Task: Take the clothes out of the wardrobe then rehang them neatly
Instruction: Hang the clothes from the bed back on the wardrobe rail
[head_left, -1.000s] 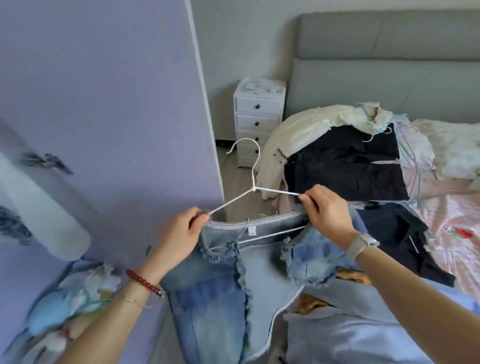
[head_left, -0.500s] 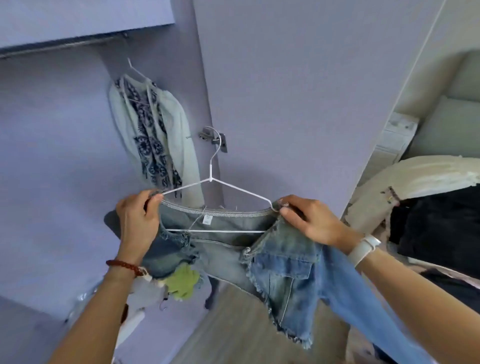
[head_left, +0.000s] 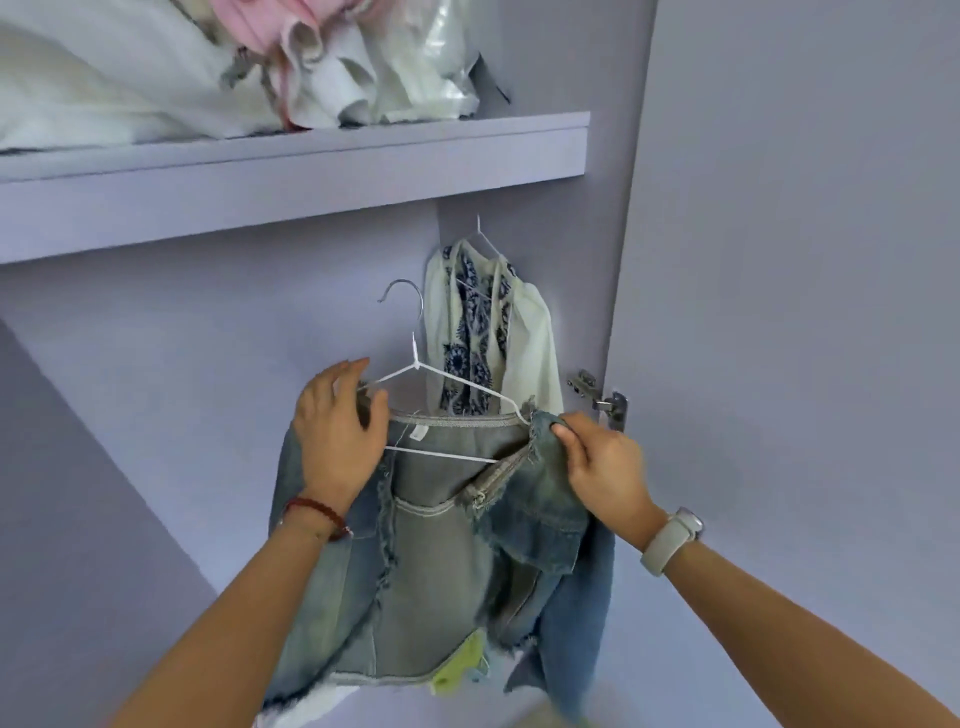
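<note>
A frayed blue denim garment (head_left: 436, 561) hangs on a white wire hanger (head_left: 441, 382) that I hold up inside the lilac wardrobe. My left hand (head_left: 337, 431) grips the hanger's left shoulder together with the denim. My right hand (head_left: 602, 462) pinches the denim at the hanger's right end. The hanger's hook points up, free in the air below the shelf. Behind it a white top with a dark blue pattern (head_left: 483, 343) hangs on its own white hanger near the wardrobe's right wall.
A lilac shelf (head_left: 311, 171) crosses above, piled with white and pink fabric (head_left: 249, 62). The open wardrobe door (head_left: 805, 260) stands at the right, with metal hinges (head_left: 602, 397) at its edge. Something yellow-green (head_left: 462, 670) shows below the denim.
My view has turned from the bed into the wardrobe and tilted up to the shelf. Both hands have carried the hanger with the denim up and inward, close to the patterned top.
</note>
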